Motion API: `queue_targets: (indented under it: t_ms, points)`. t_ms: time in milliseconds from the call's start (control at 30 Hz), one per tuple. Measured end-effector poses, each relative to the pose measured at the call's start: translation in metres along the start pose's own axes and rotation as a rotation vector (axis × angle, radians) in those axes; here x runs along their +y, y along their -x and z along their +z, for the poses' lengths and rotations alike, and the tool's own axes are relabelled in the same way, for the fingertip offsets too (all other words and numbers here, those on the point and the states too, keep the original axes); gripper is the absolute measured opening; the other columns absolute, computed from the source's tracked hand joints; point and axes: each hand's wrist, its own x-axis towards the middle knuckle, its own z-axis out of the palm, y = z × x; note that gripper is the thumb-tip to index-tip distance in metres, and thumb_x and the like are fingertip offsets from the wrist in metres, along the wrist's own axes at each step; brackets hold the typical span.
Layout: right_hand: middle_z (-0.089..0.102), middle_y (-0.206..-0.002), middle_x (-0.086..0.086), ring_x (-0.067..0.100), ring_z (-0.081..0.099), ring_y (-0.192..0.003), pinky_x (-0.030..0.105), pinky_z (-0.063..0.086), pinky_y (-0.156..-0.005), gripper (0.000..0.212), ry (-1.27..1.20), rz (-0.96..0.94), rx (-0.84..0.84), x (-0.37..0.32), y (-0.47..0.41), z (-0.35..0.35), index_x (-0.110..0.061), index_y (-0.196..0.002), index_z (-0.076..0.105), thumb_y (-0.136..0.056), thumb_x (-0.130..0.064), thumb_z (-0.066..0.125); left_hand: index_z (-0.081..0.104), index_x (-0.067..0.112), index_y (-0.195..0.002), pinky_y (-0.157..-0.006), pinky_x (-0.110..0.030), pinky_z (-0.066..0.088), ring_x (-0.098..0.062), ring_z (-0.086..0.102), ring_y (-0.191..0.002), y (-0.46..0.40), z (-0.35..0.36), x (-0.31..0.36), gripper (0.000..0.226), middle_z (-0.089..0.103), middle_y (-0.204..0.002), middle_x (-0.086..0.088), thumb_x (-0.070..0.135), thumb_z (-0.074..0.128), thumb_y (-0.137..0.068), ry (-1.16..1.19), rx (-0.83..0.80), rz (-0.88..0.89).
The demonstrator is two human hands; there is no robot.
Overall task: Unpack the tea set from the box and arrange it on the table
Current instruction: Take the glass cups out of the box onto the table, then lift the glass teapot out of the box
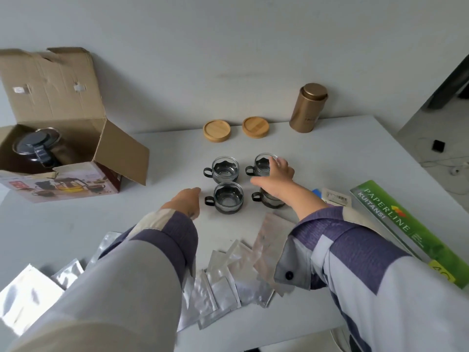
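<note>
A person arranges a glass tea set on a white table (330, 148), four cups grouped two by two near its middle. The right hand (275, 171) curls over the rim of the far-right cup (262, 165), fingers and thumb closed around the glass. The left hand (185, 200) lies low beside the near-left cup (228, 198); it appears to hold nothing, though its fingers are partly hidden. The far-left cup (225, 170) stands alone, and the near-right cup (269, 199) sits half hidden under the right wrist.

The teapot (35, 151) waits inside the opened cardboard box (76, 181) at the table's left edge. Two wooden coasters (217, 130) and a gold canister (308, 107) line the far edge. Empty foil bags (228, 275) litter the near edge, a green carton (406, 224) the right.

Each cup looks light, rigid, smooth and breakable; its dark metal holder and side loop likely offer the surest hold. The pot, heavier, would probably want lifting by handle and base together.
</note>
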Motion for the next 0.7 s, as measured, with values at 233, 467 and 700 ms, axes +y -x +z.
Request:
queue_targets:
  t_ms: [233,467,700]
  points:
    - [0.020,-0.150,0.007,0.030,0.012,-0.139,0.041,0.024,-0.114,0.070,0.127,-0.189,-0.049,-0.107,0.000,0.039,-0.020,-0.148,0.024,-0.085,-0.033,0.054,0.039,0.019,-0.142,-0.106,-0.038,0.037,-0.029,0.041,-0.132,0.010,-0.070,-0.064,0.058,0.039,-0.147,-0.006,-0.004,0.046,-0.089,0.138,0.356,-0.004]
    - [0.047,-0.141,0.007,0.026,0.040,-0.131,0.036,0.040,-0.105,0.049,0.052,-0.455,-0.037,-0.231,0.014,0.116,-0.018,-0.138,0.047,-0.090,-0.022,0.052,0.054,0.019,-0.128,-0.098,-0.043,0.045,-0.026,0.049,-0.121,0.039,-0.121,-0.190,0.044,0.049,-0.132,-0.001,0.003,0.049,-0.088,0.148,0.777,-0.076]
    - [0.063,-0.118,0.000,0.015,0.057,-0.105,0.028,0.046,-0.091,0.030,-0.062,-0.603,-0.141,-0.336,0.027,0.189,-0.017,-0.121,0.061,-0.094,-0.023,0.052,0.028,0.011,-0.146,-0.118,-0.041,0.017,-0.026,0.021,-0.142,0.057,-0.130,-0.313,0.054,0.024,-0.154,-0.005,0.014,0.040,-0.094,0.170,0.786,-0.322]
